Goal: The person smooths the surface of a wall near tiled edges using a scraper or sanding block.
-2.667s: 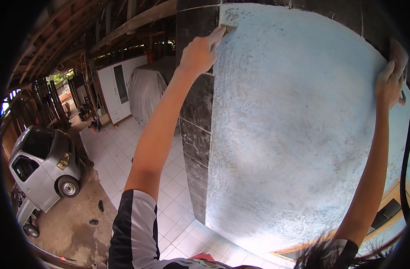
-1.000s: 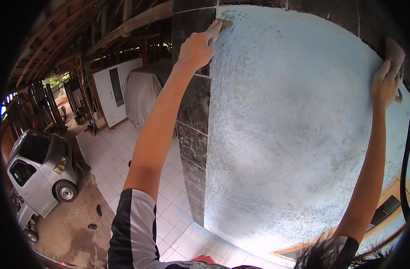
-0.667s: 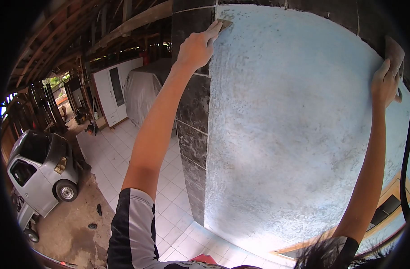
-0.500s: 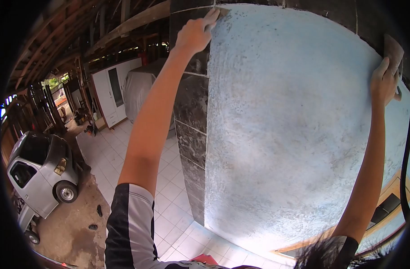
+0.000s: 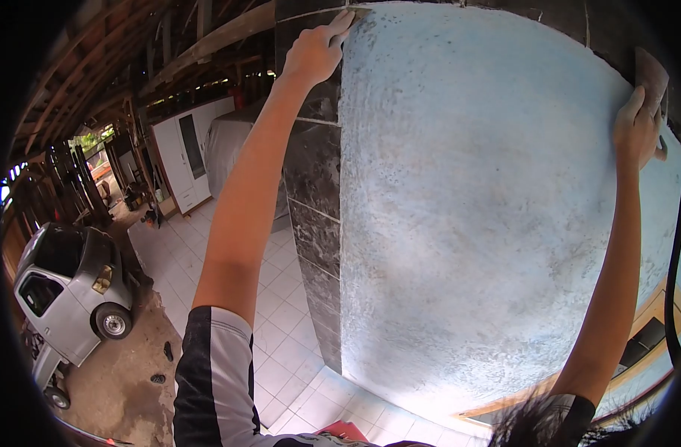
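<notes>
My left hand (image 5: 315, 54) is raised to the upper left corner of a blue-white plastered wall panel (image 5: 467, 208). Its fingers close on a small flat scraper (image 5: 363, 13), whose brownish blade touches the plaster near the dark tile border. At the upper right, my right hand (image 5: 637, 130) grips a plastering trowel (image 5: 652, 74) by its handle, the blade standing upright beside the panel's edge. Rough, pitted plaster shows along the panel's left side, while its middle looks smoother and patchy grey.
Dark tiles (image 5: 314, 208) line the panel's left side and top. A black cable (image 5: 677, 261) hangs at far right, above a wooden frame (image 5: 653, 328). White floor tiles (image 5: 281, 328) lie below. A silver vehicle (image 5: 76, 287), a white cabinet (image 5: 182, 156) and a covered object (image 5: 225, 145) stand at left.
The view has shifted slightly, and the panel's edge sits a little further left. My left hand stays at the top corner with the scraper; my right hand still holds the trowel.
</notes>
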`<state>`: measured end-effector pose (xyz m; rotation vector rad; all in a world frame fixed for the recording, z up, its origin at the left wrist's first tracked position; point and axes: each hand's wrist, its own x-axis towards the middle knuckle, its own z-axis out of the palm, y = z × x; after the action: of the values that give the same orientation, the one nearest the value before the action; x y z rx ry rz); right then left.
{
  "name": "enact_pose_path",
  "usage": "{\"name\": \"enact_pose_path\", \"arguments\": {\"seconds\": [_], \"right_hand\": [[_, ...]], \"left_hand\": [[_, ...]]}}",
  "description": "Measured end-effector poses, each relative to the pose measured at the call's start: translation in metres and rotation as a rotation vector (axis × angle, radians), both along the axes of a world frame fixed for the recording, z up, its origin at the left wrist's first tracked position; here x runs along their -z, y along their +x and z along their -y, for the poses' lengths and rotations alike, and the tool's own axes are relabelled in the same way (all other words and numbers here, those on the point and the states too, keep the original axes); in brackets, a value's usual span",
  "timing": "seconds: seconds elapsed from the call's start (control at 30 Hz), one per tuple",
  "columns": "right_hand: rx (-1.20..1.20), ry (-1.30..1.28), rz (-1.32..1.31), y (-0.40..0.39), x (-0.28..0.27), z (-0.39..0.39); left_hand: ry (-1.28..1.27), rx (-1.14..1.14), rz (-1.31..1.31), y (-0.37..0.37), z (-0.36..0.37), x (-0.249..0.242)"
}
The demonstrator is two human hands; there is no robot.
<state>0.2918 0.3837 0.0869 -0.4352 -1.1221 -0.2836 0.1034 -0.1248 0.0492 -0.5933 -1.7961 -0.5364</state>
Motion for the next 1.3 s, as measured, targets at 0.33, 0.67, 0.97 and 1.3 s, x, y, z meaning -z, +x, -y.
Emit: {"name": "enact_pose_path", "arguments": {"seconds": [0.33, 0.67, 0.97, 1.3], "right_hand": [[-0.058, 0.071, -0.023, -0.006, -0.006, -0.013], [-0.002, 0.069, -0.042, -0.003, -0.003, -0.012], [-0.509, 0.341, 0.303, -0.01, 0.157, 0.075], [-1.812, 0.033, 1.72, 0.113, 0.533, 0.381]], "left_hand": [[0.04, -0.028, 0.0, -0.002, -0.003, 0.005], [0.554, 0.567, 0.558, 0.125, 0.014, 0.335], [0.984, 0.405, 1.688, 0.389, 0.091, 0.644], [0.927, 0.656, 1.498, 0.4, 0.103, 0.598]]}}
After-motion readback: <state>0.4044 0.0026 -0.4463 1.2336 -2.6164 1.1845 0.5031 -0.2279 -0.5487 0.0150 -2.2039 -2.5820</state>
